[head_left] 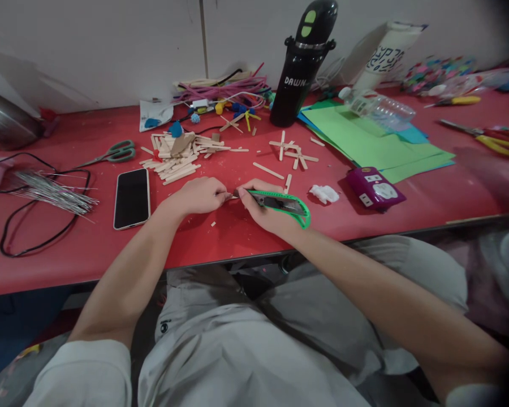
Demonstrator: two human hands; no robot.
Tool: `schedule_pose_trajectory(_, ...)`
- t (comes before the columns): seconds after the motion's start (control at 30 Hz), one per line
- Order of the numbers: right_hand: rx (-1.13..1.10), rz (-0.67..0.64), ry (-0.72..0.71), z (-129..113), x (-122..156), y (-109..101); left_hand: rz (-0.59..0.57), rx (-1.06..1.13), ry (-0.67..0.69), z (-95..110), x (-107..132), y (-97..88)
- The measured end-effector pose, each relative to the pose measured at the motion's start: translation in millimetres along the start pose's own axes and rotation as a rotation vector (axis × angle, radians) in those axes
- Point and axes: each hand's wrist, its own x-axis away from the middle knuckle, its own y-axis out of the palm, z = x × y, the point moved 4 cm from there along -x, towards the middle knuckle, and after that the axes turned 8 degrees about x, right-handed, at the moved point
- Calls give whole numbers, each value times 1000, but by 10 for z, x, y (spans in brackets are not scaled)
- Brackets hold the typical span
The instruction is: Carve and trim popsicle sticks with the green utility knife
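My right hand (261,206) is closed around a green utility knife (286,204), its blade tip pointing left at a small wooden stick piece (229,195). My left hand (199,195) is curled, pinching that piece against the red table (89,249). A pile of wooden craft sticks (178,158) lies just beyond my left hand. More loose sticks (292,152) lie beyond my right hand. Small wood chips are scattered on the table around both hands.
A phone (131,198) lies left of my hands, with scissors (116,152), a black cable (34,226) and silver wires (51,192) further left. A black bottle (301,62), green paper sheets (365,141), a purple power adapter (373,189), a white scrap (324,194) and yellow-handled scissors (492,138) are on the right.
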Motion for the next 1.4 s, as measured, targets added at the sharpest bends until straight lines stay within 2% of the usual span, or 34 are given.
schedule_pose_trajectory(0.2, 1, 38, -26, 42, 23, 40, -12, -19, -12, 13, -2, 0)
schedule_pose_trajectory(0.67, -7, 18, 30, 9, 10, -13, -16, -22, -22, -44, -23, 15)
schedule_pose_trajectory(0.93, -6, -12, 5, -6, 8, 1, -20, -19, -31, -8, -12, 4)
schedule_pose_trajectory(1.4, -1, 23, -10, 41, 14, 24, -10, -27, -5, -21, -17, 4)
